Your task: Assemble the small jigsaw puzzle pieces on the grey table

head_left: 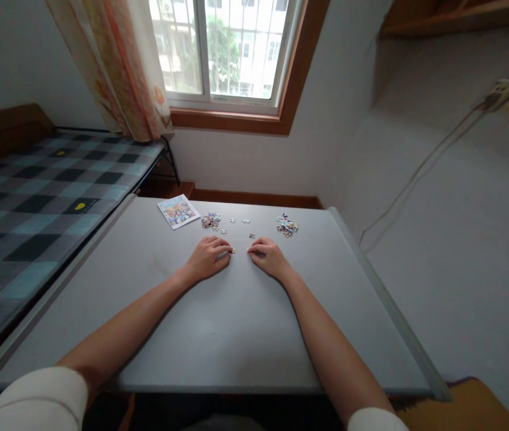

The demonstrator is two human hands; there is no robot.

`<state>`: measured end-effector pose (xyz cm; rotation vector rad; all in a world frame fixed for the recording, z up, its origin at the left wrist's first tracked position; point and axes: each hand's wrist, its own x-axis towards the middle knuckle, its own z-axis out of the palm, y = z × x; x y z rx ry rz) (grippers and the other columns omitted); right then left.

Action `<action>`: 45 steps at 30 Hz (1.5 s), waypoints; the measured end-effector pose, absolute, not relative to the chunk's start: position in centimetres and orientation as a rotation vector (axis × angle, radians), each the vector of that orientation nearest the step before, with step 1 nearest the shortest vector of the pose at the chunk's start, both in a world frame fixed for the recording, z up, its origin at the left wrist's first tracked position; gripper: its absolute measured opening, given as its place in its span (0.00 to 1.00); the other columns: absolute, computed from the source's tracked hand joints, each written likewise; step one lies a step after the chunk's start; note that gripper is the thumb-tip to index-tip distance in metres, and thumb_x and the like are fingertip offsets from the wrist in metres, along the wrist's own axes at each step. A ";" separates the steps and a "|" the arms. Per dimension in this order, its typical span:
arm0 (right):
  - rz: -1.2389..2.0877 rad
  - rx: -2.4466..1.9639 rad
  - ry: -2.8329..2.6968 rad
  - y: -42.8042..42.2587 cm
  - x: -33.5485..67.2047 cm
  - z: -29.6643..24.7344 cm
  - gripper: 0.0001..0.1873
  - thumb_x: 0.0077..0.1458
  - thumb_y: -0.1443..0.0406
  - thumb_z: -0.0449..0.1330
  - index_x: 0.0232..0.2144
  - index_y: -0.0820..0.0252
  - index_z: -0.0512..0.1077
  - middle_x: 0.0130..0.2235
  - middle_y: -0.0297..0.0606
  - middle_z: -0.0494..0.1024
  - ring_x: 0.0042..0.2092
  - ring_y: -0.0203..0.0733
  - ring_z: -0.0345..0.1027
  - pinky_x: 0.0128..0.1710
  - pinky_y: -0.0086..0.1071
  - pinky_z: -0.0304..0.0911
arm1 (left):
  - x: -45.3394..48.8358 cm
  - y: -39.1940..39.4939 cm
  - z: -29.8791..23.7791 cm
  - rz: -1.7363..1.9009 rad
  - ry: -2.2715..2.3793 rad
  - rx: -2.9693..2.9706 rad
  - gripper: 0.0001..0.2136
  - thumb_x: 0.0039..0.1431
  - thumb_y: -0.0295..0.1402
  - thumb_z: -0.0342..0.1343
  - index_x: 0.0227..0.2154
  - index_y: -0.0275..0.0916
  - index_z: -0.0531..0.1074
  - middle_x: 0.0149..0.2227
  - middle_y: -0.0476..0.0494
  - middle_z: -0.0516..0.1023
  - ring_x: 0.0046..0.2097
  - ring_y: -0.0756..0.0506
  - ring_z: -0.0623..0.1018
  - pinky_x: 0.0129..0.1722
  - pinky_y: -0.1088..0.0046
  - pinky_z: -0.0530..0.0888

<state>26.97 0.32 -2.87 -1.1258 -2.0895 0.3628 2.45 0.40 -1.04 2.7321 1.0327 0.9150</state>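
Note:
My left hand [212, 257] rests over the middle of the grey table [218, 335], its fingers pinched on a small jigsaw puzzle piece [233, 251]. Facing it across a short gap, my right hand [270, 257] is closed too, with a tiny pale bit, apparently another puzzle piece, at its fingertips. Just beyond the hands lie several loose puzzle pieces [246, 221], and a small piece or joined pair [252, 236] sits near my right fingers. One heap of pieces [211, 221] is past my left hand; a second heap [287, 225] is farther right.
A printed picture sheet [179, 211] lies at the table's far left. To the left stands a bed with a checked cover [70, 179]. A window [222, 54] with a curtain [119, 66] is ahead, and a cable [415, 173] hangs along the right wall.

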 end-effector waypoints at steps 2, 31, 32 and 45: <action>0.356 -1.126 -2.088 -0.1 26.6 -2.7 0.07 0.51 0.71 0.61 0.33 0.57 0.78 0.35 0.38 0.76 0.38 0.40 0.68 0.43 0.35 0.65 | 2.5 0.0 -1.0 0.923 1.093 2.736 0.08 0.60 0.31 0.54 0.39 0.43 0.77 0.40 0.44 0.79 0.42 0.44 0.74 0.45 0.63 0.68; 0.514 -1.144 -2.044 -0.2 26.1 -2.6 0.14 0.52 0.71 0.59 0.42 0.61 0.75 0.37 0.40 0.73 0.40 0.40 0.67 0.46 0.37 0.65 | 2.9 -0.9 -1.0 0.817 1.173 2.662 0.10 0.63 0.31 0.51 0.42 0.43 0.76 0.43 0.45 0.78 0.47 0.44 0.74 0.50 0.62 0.68; 0.522 -1.144 -2.041 -0.2 26.2 -2.6 0.14 0.51 0.71 0.59 0.42 0.61 0.75 0.37 0.40 0.73 0.40 0.40 0.67 0.46 0.37 0.65 | 3.0 -0.9 -1.0 0.831 1.197 2.661 0.12 0.62 0.31 0.51 0.45 0.43 0.75 0.43 0.44 0.78 0.47 0.43 0.74 0.50 0.62 0.68; 0.580 -1.186 -2.009 0.2 26.1 -2.3 0.12 0.51 0.70 0.60 0.40 0.62 0.75 0.35 0.38 0.73 0.36 0.37 0.67 0.41 0.32 0.64 | 4.7 1.3 0.1 0.562 1.290 2.617 0.30 0.53 0.36 0.58 0.60 0.38 0.61 0.45 0.41 0.75 0.48 0.38 0.72 0.52 0.60 0.68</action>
